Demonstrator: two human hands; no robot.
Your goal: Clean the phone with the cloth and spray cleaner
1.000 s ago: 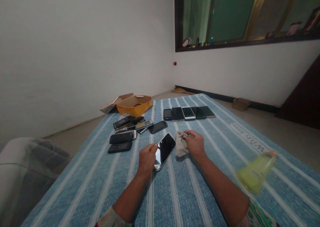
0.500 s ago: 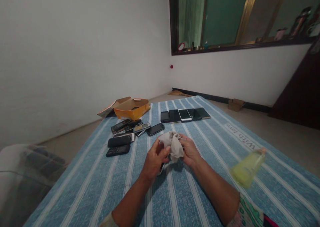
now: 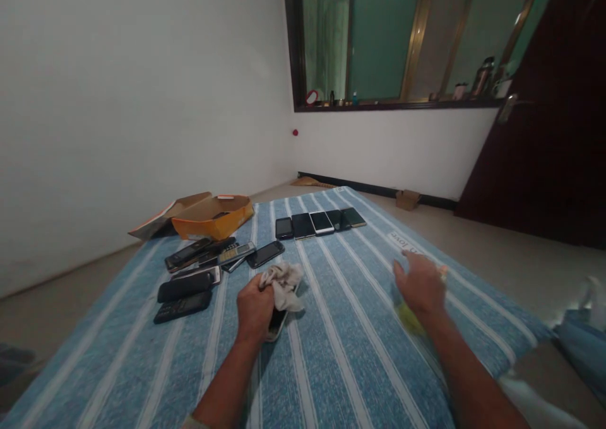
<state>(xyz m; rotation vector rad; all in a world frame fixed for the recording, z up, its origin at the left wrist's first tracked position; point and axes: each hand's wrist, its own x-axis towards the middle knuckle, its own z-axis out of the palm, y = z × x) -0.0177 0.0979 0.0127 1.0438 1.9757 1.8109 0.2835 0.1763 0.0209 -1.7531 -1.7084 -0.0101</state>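
Note:
My left hand [image 3: 254,308] is closed around a smartphone [image 3: 276,323] and a crumpled grey cloth [image 3: 286,285] on the blue striped cover [image 3: 341,353]; the cloth drapes over most of the phone. My right hand [image 3: 419,284] has its fingers spread and hovers over a yellow-green spray bottle [image 3: 408,318] lying on the cover to the right. The hand hides most of the bottle, and I cannot tell whether it touches it.
A row of several smartphones [image 3: 320,222] lies at the far end of the cover. A heap of older phones [image 3: 203,262] sits at the left, beside an open orange box [image 3: 211,216]. A dark door [image 3: 544,164] stands at the right and white walls surround the area.
My right hand let go of the cloth and swung right to the bottle. My left hand now holds phone and cloth together. The view has turned to the right.

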